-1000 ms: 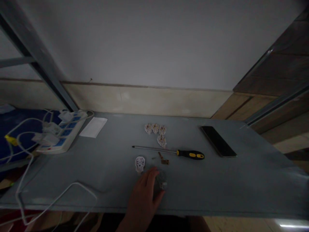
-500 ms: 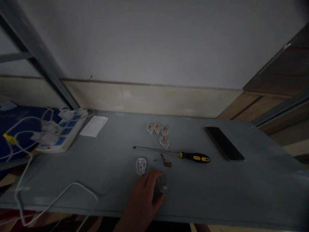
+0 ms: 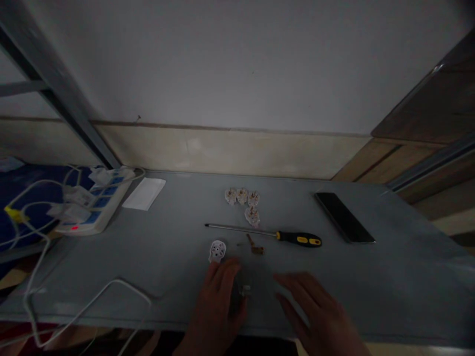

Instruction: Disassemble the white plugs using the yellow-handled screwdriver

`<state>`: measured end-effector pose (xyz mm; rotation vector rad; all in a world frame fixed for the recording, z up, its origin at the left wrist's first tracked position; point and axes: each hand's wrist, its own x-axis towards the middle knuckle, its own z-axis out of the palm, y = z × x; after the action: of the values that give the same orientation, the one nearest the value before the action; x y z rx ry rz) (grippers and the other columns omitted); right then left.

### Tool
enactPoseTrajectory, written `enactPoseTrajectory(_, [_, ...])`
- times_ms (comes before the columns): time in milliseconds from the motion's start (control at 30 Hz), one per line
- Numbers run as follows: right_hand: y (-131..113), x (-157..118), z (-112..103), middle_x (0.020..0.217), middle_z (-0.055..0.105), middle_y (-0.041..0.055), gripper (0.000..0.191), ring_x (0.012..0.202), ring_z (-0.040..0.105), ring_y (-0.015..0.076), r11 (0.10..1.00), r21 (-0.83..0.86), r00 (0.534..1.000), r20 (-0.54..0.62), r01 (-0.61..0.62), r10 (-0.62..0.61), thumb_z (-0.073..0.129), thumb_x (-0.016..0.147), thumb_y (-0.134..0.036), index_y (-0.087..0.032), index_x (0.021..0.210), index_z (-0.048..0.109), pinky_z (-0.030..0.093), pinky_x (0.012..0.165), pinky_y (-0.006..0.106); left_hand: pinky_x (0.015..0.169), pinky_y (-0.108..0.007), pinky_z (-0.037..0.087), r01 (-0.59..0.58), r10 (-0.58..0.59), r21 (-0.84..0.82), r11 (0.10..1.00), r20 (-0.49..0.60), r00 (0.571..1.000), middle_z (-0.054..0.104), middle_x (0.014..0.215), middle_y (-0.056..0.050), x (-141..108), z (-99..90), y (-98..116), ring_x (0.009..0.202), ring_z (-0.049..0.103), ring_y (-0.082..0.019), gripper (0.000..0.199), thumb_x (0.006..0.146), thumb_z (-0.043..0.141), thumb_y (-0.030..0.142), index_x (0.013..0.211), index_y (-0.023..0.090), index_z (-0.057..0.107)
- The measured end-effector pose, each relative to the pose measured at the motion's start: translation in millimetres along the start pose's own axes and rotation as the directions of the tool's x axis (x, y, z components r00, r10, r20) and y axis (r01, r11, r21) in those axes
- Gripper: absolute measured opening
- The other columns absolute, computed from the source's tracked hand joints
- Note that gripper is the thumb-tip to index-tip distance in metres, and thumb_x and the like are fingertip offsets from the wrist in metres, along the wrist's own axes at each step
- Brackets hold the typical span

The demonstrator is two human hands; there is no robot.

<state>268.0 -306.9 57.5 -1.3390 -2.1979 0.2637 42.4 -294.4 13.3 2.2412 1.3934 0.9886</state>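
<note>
My left hand (image 3: 217,304) is curled around a small, clear, box-like piece (image 3: 244,289) low over the table front; its contents are too dim to make out. Just beyond the fingertips lies a white plastic plug shell (image 3: 217,250) with holes in it. To the right, my right hand (image 3: 313,309) is in the air, slightly blurred, its fingers and thumb apart and nothing between them. Brass metal parts (image 3: 256,248) rest ahead of both hands, beside a tiny pin or screw (image 3: 239,244). Behind them lies a screwdriver (image 3: 297,239) with a black and yellow handle.
Several white plug pieces with metal pins (image 3: 242,196) sit farther back. A black phone (image 3: 343,217) lies at the right. On the left are a white paper (image 3: 144,194), a power strip (image 3: 100,207) with adapters plugged in, and a looping white cable (image 3: 118,281).
My right hand has come into view from the lower right, fingers apart. The left hand has shifted slightly left with the clear piece. The power strip's red light now glows brighter.
</note>
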Motion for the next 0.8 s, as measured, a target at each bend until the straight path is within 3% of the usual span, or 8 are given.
enactPoseTrajectory(67, [6.0, 26.8, 17.7, 0.099, 0.067, 0.0086, 0.025, 0.09, 0.068, 0.02, 0.995, -0.096, 0.99, -0.141, -0.014, 0.0, 0.045, 0.097, -0.023, -0.022, 0.117, 0.061, 0.061, 0.075, 0.034, 0.097, -0.051, 0.055, 0.042, -0.041, -0.026, 0.999, 0.032, 0.999, 0.065, 0.125, -0.012, 0.3, 0.0, 0.1, 0.117, 0.06, -0.031, 0.058, 0.077, 0.059, 0.009, 0.133, 0.02, 0.047])
enactPoseTrajectory(167, [10.7, 48.1, 41.9, 0.095, 0.067, 0.0069, 0.026, 0.083, 0.069, 0.0182, 0.995, -0.099, 0.991, -0.136, -0.006, -0.008, 0.044, 0.097, -0.018, -0.02, 0.116, 0.06, 0.061, 0.071, 0.031, 0.093, -0.049, 0.057, 0.104, -0.1, -0.055, 0.993, 0.067, 0.993, 0.065, 0.125, -0.014, 0.7, 0.5, -0.8, 0.115, 0.061, -0.031, 0.062, 0.078, 0.061, 0.01, 0.137, 0.019, 0.045])
enactPoseTrajectory(267, [11.3, 48.3, 55.3, 0.092, 0.066, 0.006, 0.026, 0.077, 0.069, 0.0167, 0.996, -0.079, 0.991, -0.131, -0.035, 0.025, 0.041, 0.097, -0.016, -0.019, 0.112, 0.062, 0.06, 0.068, 0.029, 0.095, -0.048, 0.056, 0.131, -0.124, -0.088, 0.988, 0.08, 0.989, 0.065, 0.125, -0.012, -0.5, 1.4, -2.5, 0.114, 0.062, -0.029, 0.063, 0.077, 0.061, 0.007, 0.136, 0.02, 0.046])
enactPoseTrajectory(400, [8.8, 42.0, 59.5, 0.094, 0.064, 0.0063, 0.023, 0.082, 0.068, 0.0162, 0.996, -0.057, 0.984, -0.164, -0.074, 0.064, 0.041, 0.098, -0.018, -0.019, 0.101, 0.063, 0.059, 0.072, 0.028, 0.095, -0.052, 0.055, 0.121, -0.124, -0.16, 0.98, -0.006, 0.992, 0.065, 0.125, -0.012, -4.9, 1.3, -4.0, 0.116, 0.062, -0.031, 0.055, 0.081, 0.062, 0.012, 0.134, 0.023, 0.048])
enactPoseTrajectory(500, [8.3, 41.0, 60.0, 0.096, 0.063, 0.0076, 0.021, 0.084, 0.068, 0.0167, 0.99, -0.037, 0.97, -0.211, -0.134, 0.124, 0.043, 0.098, -0.022, -0.02, 0.099, 0.064, 0.057, 0.073, 0.028, 0.089, -0.047, 0.059, 0.136, -0.157, -0.245, 0.96, -0.068, 0.985, 0.066, 0.123, -0.012, -6.9, -0.9, -3.9, 0.107, 0.067, -0.028, 0.052, 0.084, 0.063, 0.017, 0.133, 0.023, 0.047])
enactPoseTrajectory(633, [10.1, 43.7, 60.5, 0.091, 0.064, 0.0063, 0.023, 0.08, 0.066, 0.0165, 0.985, 0.033, 0.966, -0.191, -0.172, 0.175, 0.042, 0.098, -0.024, -0.02, 0.095, 0.065, 0.055, 0.072, 0.029, 0.082, -0.039, 0.062, 0.157, -0.19, -0.361, 0.919, -0.058, 0.98, 0.068, 0.118, -0.011, -4.9, -4.7, -3.4, 0.092, 0.073, -0.022, 0.052, 0.082, 0.063, 0.015, 0.132, 0.024, 0.048])
enactPoseTrajectory(800, [8.8, 47.5, 57.6, 0.086, 0.064, 0.0049, 0.022, 0.077, 0.064, 0.017, 0.979, 0.075, 0.97, -0.143, -0.189, 0.198, 0.043, 0.097, -0.025, -0.02, 0.087, 0.062, 0.053, 0.071, 0.029, 0.081, -0.036, 0.06, 0.178, -0.219, -0.422, 0.889, -0.051, 0.974, 0.069, 0.111, -0.007, -1.9, -7.6, -2.3, 0.085, 0.072, -0.018, 0.05, 0.081, 0.062, 0.013, 0.128, 0.025, 0.049])
